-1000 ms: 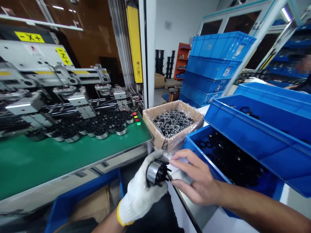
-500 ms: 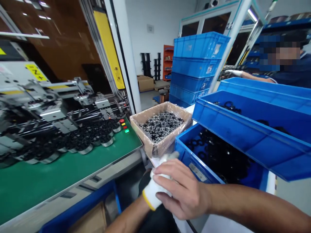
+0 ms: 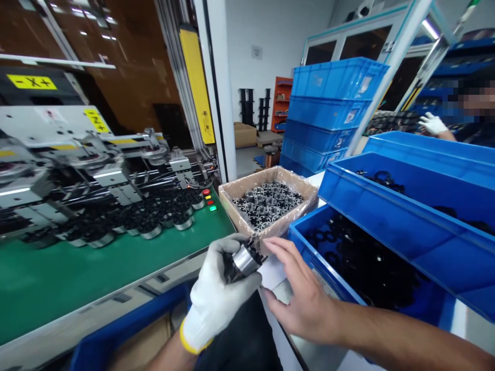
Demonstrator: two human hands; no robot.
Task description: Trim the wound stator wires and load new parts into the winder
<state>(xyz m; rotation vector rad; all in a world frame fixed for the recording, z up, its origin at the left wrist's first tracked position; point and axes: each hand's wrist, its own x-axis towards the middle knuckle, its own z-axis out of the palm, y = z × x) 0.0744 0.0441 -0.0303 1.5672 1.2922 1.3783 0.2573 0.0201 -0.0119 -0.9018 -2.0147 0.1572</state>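
Observation:
My left hand (image 3: 216,293), in a white glove with a yellow cuff, grips a motor stator (image 3: 245,259), a silvery metal ring with black plastic ends, tilted between thumb and fingers. My bare right hand (image 3: 299,291) is beside its right end, fingers and thumb apart; whether the fingertips touch the stator I cannot tell. Just beyond both hands stands a cardboard box (image 3: 240,219) lined with clear plastic, holding many metal ring cores. Right of my right hand, a blue bin (image 3: 309,247) contains loose black plastic parts.
Left, a green worktop (image 3: 127,268) carries rows of similar stators (image 3: 149,226) below machine fixtures (image 3: 116,180). A second blue bin (image 3: 406,226) overlaps the first. Blue crates (image 3: 328,113) are stacked behind. At far right, a co-worker's gloved hand (image 3: 433,123) shows.
My hands, earlier overlapping with the right over the left, have separated. The stator now shows in my left hand. The view has swung slightly left.

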